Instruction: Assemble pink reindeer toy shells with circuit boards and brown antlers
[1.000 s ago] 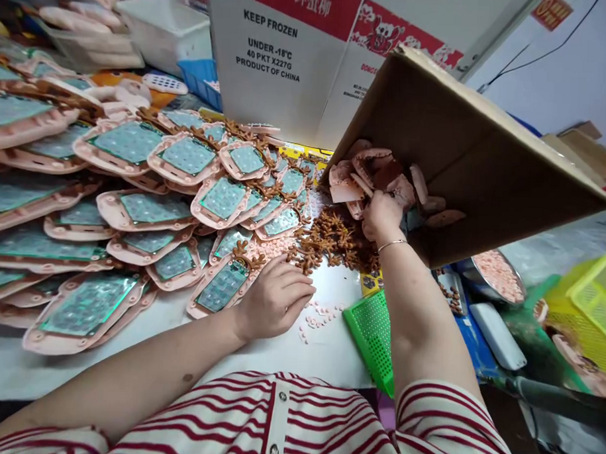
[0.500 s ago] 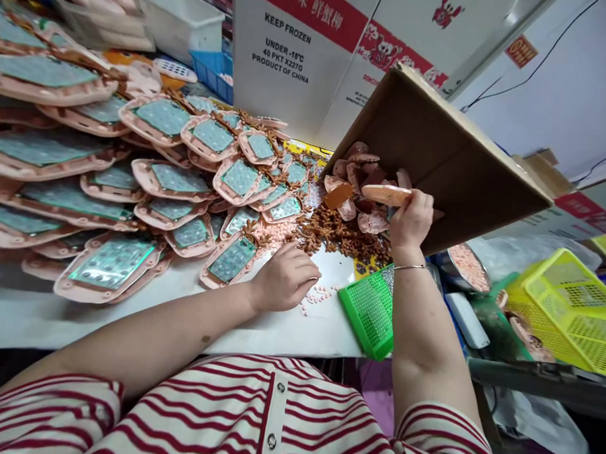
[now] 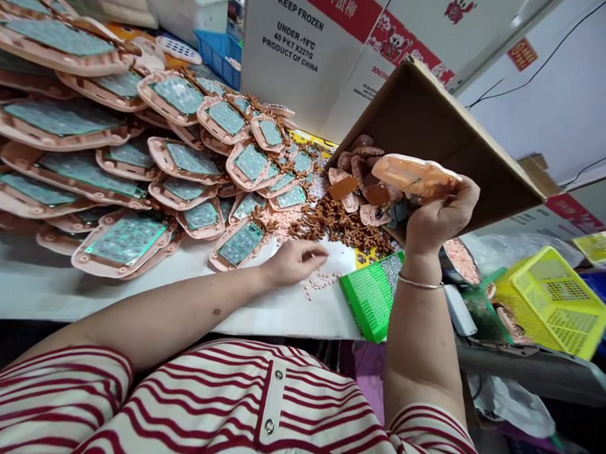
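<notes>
My right hand [image 3: 445, 215] grips the end of a pink plastic shell [image 3: 414, 174], raised in front of a tilted cardboard box [image 3: 465, 140]. More pink shells [image 3: 351, 199] lie in the mouth of that box. Low over the white table, my left hand [image 3: 294, 261] has its thumb and fingers apart, with nothing visible between them. Just left of it lies a pink casing with a green circuit board [image 3: 240, 243]. Small brown antler-shaped parts [image 3: 337, 225] are heaped beyond my left hand, and tiny pink pieces [image 3: 324, 279] are scattered to its right.
Overlapping board-filled casings [image 3: 63, 116] are piled high on the left. A green perforated basket [image 3: 365, 299] sits at the table's front edge [image 3: 279, 329]. To the right are a bowl of pink pieces [image 3: 461, 260] and a yellow basket [image 3: 549, 295]. Printed cartons [image 3: 308, 88] stand behind.
My right hand has drawn the pink shell to the right and toward me, tilting it so its broad face shows. My left hand's thumb and fingers have parted. The view has shifted slightly.
</notes>
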A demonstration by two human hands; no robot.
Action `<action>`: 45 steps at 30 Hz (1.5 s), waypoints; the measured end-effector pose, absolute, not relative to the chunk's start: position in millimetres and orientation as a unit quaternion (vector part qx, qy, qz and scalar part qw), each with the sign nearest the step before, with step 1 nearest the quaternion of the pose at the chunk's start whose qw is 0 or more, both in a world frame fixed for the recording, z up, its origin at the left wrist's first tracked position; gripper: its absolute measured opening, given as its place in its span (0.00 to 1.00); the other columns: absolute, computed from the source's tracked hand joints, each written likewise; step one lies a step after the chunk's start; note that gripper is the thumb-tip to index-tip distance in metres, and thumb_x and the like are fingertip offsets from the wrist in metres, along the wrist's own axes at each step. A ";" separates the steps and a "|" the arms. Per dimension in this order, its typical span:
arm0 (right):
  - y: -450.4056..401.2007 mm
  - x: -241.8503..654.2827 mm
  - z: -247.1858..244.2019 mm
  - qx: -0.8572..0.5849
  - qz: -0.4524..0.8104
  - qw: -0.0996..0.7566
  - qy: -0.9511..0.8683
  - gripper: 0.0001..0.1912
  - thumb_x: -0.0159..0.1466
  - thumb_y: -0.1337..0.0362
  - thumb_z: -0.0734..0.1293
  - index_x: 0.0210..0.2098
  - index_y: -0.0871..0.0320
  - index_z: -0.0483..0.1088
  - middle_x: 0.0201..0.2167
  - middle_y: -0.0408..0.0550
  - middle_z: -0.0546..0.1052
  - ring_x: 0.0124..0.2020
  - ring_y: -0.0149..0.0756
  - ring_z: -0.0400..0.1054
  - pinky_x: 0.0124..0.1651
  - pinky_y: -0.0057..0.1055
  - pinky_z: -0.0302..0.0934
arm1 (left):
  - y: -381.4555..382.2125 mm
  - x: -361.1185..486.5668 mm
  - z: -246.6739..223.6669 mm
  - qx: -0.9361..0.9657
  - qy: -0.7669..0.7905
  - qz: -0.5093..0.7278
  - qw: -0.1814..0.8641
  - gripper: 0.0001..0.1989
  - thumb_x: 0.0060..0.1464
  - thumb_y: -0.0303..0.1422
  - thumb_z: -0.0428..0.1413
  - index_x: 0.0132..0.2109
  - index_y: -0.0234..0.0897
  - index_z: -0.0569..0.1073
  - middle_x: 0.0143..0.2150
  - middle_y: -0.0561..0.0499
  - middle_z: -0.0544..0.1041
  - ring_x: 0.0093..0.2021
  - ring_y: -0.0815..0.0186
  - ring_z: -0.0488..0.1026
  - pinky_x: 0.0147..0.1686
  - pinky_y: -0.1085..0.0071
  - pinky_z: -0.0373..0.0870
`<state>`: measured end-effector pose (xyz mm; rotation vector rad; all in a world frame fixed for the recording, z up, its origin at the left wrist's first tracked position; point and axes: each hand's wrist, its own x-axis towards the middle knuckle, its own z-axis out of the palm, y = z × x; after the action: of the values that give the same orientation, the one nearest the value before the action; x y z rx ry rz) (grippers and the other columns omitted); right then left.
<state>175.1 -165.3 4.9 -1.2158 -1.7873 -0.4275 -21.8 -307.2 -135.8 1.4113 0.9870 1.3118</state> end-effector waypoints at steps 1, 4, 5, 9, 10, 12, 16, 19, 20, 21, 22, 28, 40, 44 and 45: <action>-175.9 168.7 2.1 -0.496 -0.157 0.464 -0.717 0.18 0.73 0.58 0.46 0.50 0.54 0.61 0.43 0.53 0.70 0.40 0.40 0.70 0.46 0.46 0.68 | -303.5 -26.1 -132.8 0.506 0.410 0.547 0.526 0.14 0.57 0.39 0.58 0.43 0.33 0.78 0.35 0.45 0.80 0.30 0.65 0.75 0.31 0.66 0.73; -207.6 151.9 -9.5 -0.483 -0.098 0.474 -0.729 0.18 0.72 0.55 0.50 0.49 0.56 0.65 0.42 0.53 0.72 0.36 0.38 0.71 0.40 0.41 0.70 | -291.9 -44.7 -121.7 0.360 0.392 0.618 0.578 0.18 0.55 0.46 0.60 0.42 0.34 0.76 0.38 0.48 0.78 0.28 0.71 0.72 0.28 0.72 0.71; -217.6 147.3 -14.0 -0.472 -0.076 0.462 -0.747 0.18 0.72 0.56 0.51 0.50 0.56 0.65 0.42 0.53 0.72 0.37 0.38 0.72 0.40 0.41 0.70 | -288.9 -51.2 -118.3 0.338 0.377 0.644 0.574 0.19 0.55 0.47 0.60 0.41 0.35 0.75 0.39 0.48 0.78 0.28 0.72 0.72 0.29 0.73 0.71; -252.6 133.5 -30.6 -0.409 -0.013 0.383 -0.828 0.13 0.71 0.58 0.56 0.46 0.53 0.68 0.39 0.51 0.75 0.42 0.39 0.72 0.44 0.40 0.70 | -287.9 -67.2 -110.2 0.365 0.297 0.628 0.620 0.28 0.57 0.56 0.54 0.46 0.35 0.77 0.42 0.45 0.79 0.36 0.66 0.77 0.35 0.70 0.73; -259.4 130.9 -34.1 -0.393 -0.008 0.364 -0.844 0.12 0.71 0.59 0.56 0.45 0.53 0.69 0.39 0.50 0.75 0.42 0.39 0.72 0.46 0.40 0.69 | -289.9 -68.1 -109.6 0.387 0.275 0.600 0.644 0.31 0.56 0.59 0.52 0.47 0.35 0.77 0.42 0.44 0.80 0.39 0.63 0.78 0.38 0.68 0.74; -269.9 127.0 -40.2 -0.368 -0.002 0.340 -0.865 0.11 0.71 0.62 0.56 0.44 0.52 0.69 0.39 0.50 0.76 0.43 0.39 0.72 0.46 0.40 0.68 | -294.8 -67.6 -109.7 0.424 0.234 0.538 0.690 0.37 0.55 0.64 0.49 0.48 0.34 0.78 0.44 0.41 0.80 0.45 0.58 0.78 0.41 0.66 0.74; -279.0 125.4 -48.5 -0.355 0.015 0.352 -0.866 0.10 0.71 0.65 0.57 0.46 0.53 0.69 0.40 0.50 0.77 0.42 0.37 0.71 0.44 0.38 0.67 | -301.4 -64.5 -112.6 0.452 0.207 0.468 0.731 0.42 0.51 0.68 0.46 0.52 0.36 0.77 0.48 0.38 0.80 0.49 0.53 0.77 0.42 0.63 0.75; -280.8 127.0 -49.7 -0.366 0.033 0.352 -0.861 0.10 0.70 0.65 0.58 0.46 0.52 0.69 0.39 0.48 0.77 0.41 0.37 0.71 0.44 0.38 0.67 | -302.8 -63.8 -113.6 0.462 0.189 0.453 0.739 0.42 0.47 0.67 0.52 0.54 0.38 0.76 0.51 0.38 0.80 0.50 0.51 0.77 0.43 0.62 0.75; -281.1 127.4 -49.5 -0.369 0.041 0.347 -0.861 0.10 0.70 0.64 0.58 0.46 0.52 0.70 0.38 0.48 0.77 0.41 0.37 0.71 0.44 0.38 0.67 | -303.0 -63.7 -113.6 0.466 0.182 0.443 0.744 0.40 0.47 0.66 0.54 0.53 0.38 0.77 0.50 0.38 0.80 0.48 0.51 0.78 0.42 0.61 0.75; -281.4 127.5 -49.5 -0.371 0.050 0.344 -0.861 0.10 0.70 0.64 0.58 0.45 0.51 0.70 0.38 0.48 0.76 0.41 0.37 0.71 0.44 0.38 0.67 | -303.3 -63.8 -113.3 0.469 0.178 0.435 0.748 0.37 0.47 0.63 0.57 0.52 0.38 0.78 0.49 0.38 0.81 0.46 0.51 0.78 0.41 0.61 0.75; -281.6 127.5 -50.0 -0.373 0.062 0.347 -0.858 0.10 0.70 0.63 0.59 0.45 0.51 0.71 0.39 0.48 0.76 0.41 0.37 0.71 0.44 0.38 0.67 | -303.6 -63.9 -112.9 0.471 0.175 0.432 0.749 0.34 0.47 0.60 0.59 0.50 0.37 0.78 0.47 0.38 0.81 0.44 0.51 0.79 0.40 0.61 0.75; -289.0 124.5 -82.0 -0.418 0.383 0.517 -0.641 0.19 0.65 0.47 0.64 0.51 0.48 0.68 0.48 0.47 0.74 0.41 0.33 0.71 0.46 0.34 0.69 | -307.0 -65.8 -109.4 0.406 0.161 0.504 0.745 0.31 0.47 0.48 0.61 0.53 0.31 0.75 0.44 0.38 0.81 0.31 0.57 0.78 0.37 0.58 0.75; -336.6 121.4 -129.1 -0.392 0.755 0.347 -0.393 0.19 0.52 0.50 0.78 0.36 0.54 0.76 0.31 0.41 0.80 0.31 0.28 0.73 0.37 0.28 0.71 | -305.6 -67.9 -107.2 0.295 0.192 0.606 0.713 0.28 0.55 0.47 0.56 0.57 0.36 0.69 0.42 0.44 0.80 0.30 0.59 0.80 0.31 0.63 0.76; -337.1 121.6 -122.9 -0.407 0.729 0.375 -0.402 0.20 0.51 0.55 0.79 0.41 0.52 0.76 0.30 0.39 0.79 0.29 0.27 0.72 0.35 0.26 0.70 | -305.3 -65.8 -106.8 0.284 0.211 0.606 0.712 0.28 0.56 0.49 0.55 0.57 0.36 0.69 0.42 0.44 0.80 0.29 0.59 0.80 0.32 0.62 0.77; -337.2 121.9 -122.3 -0.407 0.724 0.382 -0.405 0.22 0.50 0.57 0.79 0.42 0.52 0.75 0.30 0.39 0.79 0.29 0.27 0.72 0.35 0.25 0.69 | -305.3 -65.3 -106.6 0.285 0.213 0.604 0.713 0.28 0.55 0.49 0.55 0.57 0.36 0.69 0.42 0.44 0.80 0.29 0.60 0.80 0.32 0.62 0.77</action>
<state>121.9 -337.2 -122.3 -1.0377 -1.0342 1.8460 -65.3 -305.3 -106.6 0.6314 0.4723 1.3384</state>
